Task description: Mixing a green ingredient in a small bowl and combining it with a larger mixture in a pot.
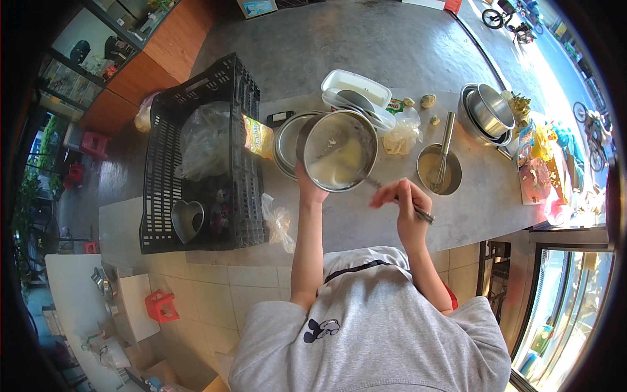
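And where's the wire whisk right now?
In the head view, the wire whisk leans in a small metal bowl on the table, right of centre, just beyond the right hand and to the right of a clear plastic bag.

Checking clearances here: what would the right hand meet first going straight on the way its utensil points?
Probably the bowl in the left hand: the utensil in the right hand slants toward its lower right rim. Depth is unclear, so contact could differ.
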{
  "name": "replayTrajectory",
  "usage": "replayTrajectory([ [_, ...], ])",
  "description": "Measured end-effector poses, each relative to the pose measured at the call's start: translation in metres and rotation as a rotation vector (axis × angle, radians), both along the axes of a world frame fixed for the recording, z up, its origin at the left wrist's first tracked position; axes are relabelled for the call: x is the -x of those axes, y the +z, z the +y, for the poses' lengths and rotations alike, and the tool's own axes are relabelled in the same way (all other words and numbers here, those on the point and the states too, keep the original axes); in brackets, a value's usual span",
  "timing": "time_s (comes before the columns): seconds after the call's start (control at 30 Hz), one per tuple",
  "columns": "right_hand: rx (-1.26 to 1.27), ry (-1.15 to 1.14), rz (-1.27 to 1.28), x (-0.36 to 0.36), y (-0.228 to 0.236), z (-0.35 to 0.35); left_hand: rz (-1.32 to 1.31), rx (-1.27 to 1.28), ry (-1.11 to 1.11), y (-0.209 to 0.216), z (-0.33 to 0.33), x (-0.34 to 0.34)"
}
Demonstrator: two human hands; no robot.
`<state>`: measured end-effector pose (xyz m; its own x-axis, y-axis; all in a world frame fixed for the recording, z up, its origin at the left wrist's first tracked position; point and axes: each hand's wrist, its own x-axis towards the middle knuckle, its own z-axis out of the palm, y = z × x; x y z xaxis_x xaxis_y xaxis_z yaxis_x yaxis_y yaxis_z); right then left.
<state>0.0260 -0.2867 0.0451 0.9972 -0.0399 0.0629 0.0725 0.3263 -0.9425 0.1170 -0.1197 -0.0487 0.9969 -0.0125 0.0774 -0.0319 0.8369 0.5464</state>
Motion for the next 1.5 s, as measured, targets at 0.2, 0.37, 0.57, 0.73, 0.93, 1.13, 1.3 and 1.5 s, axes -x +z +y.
replayTrajectory([
  [0.2, -0.019, 0.066, 0.068, -0.002, 0.005, -0.003, 0.088, -0.027, -0.09, -0.007, 0.001, 0.001],
  [0.37, 0.068, 0.098, 0.08, 0.0, 0.01, -0.012, 0.078, -0.083, -0.046, 0.001, -0.005, 0.004],
  [0.57, 0.211, 0.035, 0.08, -0.001, 0.005, -0.015, -0.074, 0.139, -0.154, -0.005, 0.0, 0.002],
  [0.73, 0.084, -0.184, -0.042, -0.006, 0.002, -0.003, 0.056, 0.035, -0.008, 0.002, -0.002, 0.0],
  [0.93, -0.055, 0.077, 0.029, -0.006, 0.009, -0.004, 0.028, -0.087, -0.029, -0.004, 0.001, -0.008],
  [1.13, -0.004, 0.102, 0.084, 0.0, 0.014, -0.025, 0.111, 0.007, 0.017, -0.024, -0.006, -0.002],
  [1.3, 0.253, 0.07, -0.002, 0.002, 0.018, -0.02, 0.003, -0.223, 0.048, 0.0, -0.008, 0.002],
  [1.5, 0.456, -0.124, -0.213, 0.001, 0.019, -0.024, 0.053, -0.132, 0.055, 0.013, -0.025, -0.001],
])
